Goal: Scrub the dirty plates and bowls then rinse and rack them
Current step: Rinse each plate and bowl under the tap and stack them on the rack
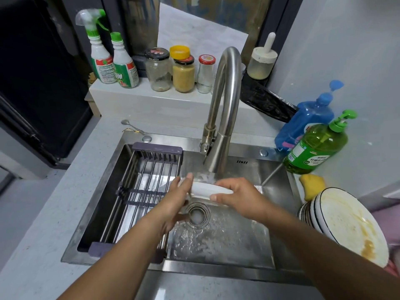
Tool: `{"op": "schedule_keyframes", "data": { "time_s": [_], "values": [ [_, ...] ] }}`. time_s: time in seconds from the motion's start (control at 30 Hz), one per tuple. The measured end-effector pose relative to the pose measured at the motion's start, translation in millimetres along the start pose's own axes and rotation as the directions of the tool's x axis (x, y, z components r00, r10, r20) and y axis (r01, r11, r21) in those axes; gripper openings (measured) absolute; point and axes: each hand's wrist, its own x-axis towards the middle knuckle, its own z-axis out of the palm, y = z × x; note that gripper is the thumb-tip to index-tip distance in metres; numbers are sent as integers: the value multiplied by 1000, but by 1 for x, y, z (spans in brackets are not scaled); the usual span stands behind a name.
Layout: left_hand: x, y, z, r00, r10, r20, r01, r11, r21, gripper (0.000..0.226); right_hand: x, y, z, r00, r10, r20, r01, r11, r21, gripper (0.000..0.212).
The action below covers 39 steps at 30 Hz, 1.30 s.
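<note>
A white plate (207, 189) is held almost edge-on under the running steel faucet (225, 109), above the sink drain (198, 215). My left hand (179, 198) holds its left rim with fingers along the edge. My right hand (240, 198) grips its right rim, thumb underneath. A stack of dirty white plates (344, 221) with yellow-brown smears leans at the sink's right edge. The dark drying rack (149, 182) spans the left half of the sink and holds nothing.
A yellow sponge (311, 185) lies behind the dirty stack. Green (318, 146) and blue (307, 122) soap bottles stand at the back right. Jars (184, 72) and spray bottles (101, 50) line the back ledge. A spoon (132, 126) lies on the counter behind the rack.
</note>
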Motion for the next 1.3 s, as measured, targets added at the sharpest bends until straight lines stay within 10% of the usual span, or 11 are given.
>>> {"op": "schedule_keyframes", "data": {
  "time_s": [0.13, 0.7, 0.9, 1.03, 1.17, 1.3],
  "values": [
    [3, -8, -25, 966, 226, 122, -240, 964, 115, 46, 9, -8, -25, 994, 66, 87, -74, 993, 95, 11],
    [-13, -9, 18, 953, 242, 183, -256, 965, 55, 51, 43, -38, 56, 981, 178, -72, -180, 983, -21, 40],
    [-24, -14, 14, 978, 184, 97, -171, 977, -128, 32, 71, -34, 38, 858, 501, -115, -438, 830, 345, 59],
    [-21, -6, 21, 990, 89, 107, -21, 858, -512, 27, 63, -48, 51, 790, 612, -47, -594, 781, 192, 91],
    [-9, -2, 21, 996, -34, 81, 83, 672, -736, 34, 53, -48, 65, 985, 159, -70, -173, 890, -422, 57],
    [-4, 2, 18, 991, -120, 54, 112, 555, -825, 38, 26, -31, 77, 959, -162, -232, -3, 814, -581, 54]
  ]
}}
